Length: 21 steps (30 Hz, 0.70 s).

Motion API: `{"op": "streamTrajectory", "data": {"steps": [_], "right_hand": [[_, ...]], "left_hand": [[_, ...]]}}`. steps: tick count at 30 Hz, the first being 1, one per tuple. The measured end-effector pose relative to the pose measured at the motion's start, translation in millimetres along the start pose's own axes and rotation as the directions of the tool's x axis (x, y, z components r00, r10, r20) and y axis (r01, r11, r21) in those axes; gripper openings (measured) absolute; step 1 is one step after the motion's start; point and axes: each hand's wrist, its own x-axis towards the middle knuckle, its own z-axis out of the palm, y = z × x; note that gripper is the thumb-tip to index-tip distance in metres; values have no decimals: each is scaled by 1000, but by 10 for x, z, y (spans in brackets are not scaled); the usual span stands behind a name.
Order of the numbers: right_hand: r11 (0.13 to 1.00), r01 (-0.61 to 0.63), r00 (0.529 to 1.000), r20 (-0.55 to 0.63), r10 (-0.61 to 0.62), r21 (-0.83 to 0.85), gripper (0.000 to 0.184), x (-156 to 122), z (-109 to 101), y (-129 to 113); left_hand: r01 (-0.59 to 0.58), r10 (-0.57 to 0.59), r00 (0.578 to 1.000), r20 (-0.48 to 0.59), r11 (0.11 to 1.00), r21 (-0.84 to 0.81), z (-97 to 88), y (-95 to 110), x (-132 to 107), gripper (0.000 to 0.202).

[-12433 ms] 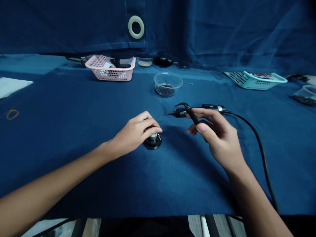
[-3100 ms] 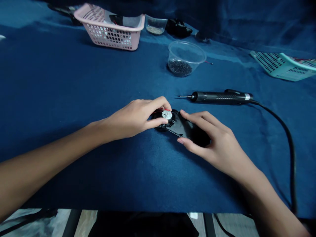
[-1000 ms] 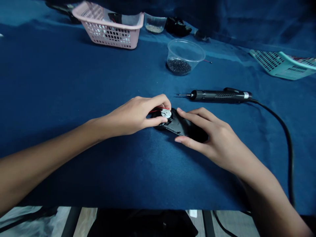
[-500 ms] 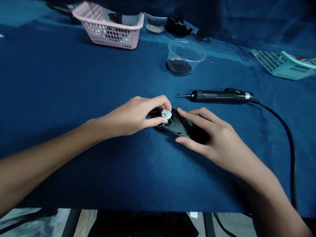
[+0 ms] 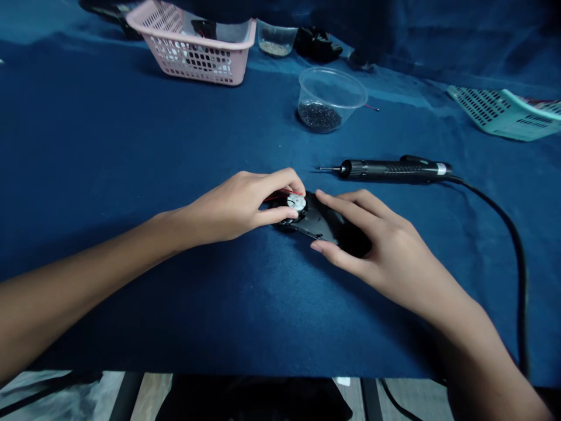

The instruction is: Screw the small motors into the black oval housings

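In the head view, the left hand (image 5: pixel 245 204) is pinched around a white, round disc (image 5: pixel 296 202), from which a thin red wire (image 5: pixel 272 199) runs toward its palm. The right hand (image 5: pixel 381 245) is clamped across opposite edges of a black, plastic shell (image 5: pixel 322 220), within its span. The step looks like steadying disc and shell together; the next move seems to call for careful alignment. Beyond the right hand lies a black, cylindrical, corded screwdriver (image 5: pixel 390 170).

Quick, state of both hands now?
Left hand: closed, pinching the white disc.
Right hand: holding the black cover, thumb and fingers at opposite edges.
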Motion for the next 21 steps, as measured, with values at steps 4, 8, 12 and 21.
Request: {"op": "streamTrajectory", "data": {"steps": [4, 8, 12, 21], "right_hand": [[1000, -4, 1000, -4, 4, -18, 64, -8, 11, -1], [999, -34, 999, 4, 34, -15, 64, -37, 15, -7], [999, -48, 999, 4, 48, -2, 64, -45, 19, -15], [1000, -20, 1000, 10, 20, -11, 64, -35, 26, 9]], "left_hand": [[-5, 5, 1000, -14, 1000, 3, 10, 2, 1, 20], [3, -3, 1000, -11, 1000, 4, 13, 0, -6, 20], [5, -5, 1000, -10, 1000, 1, 10, 1, -7, 21], [3, -3, 1000, -4, 1000, 3, 1, 2, -5, 21]]}}
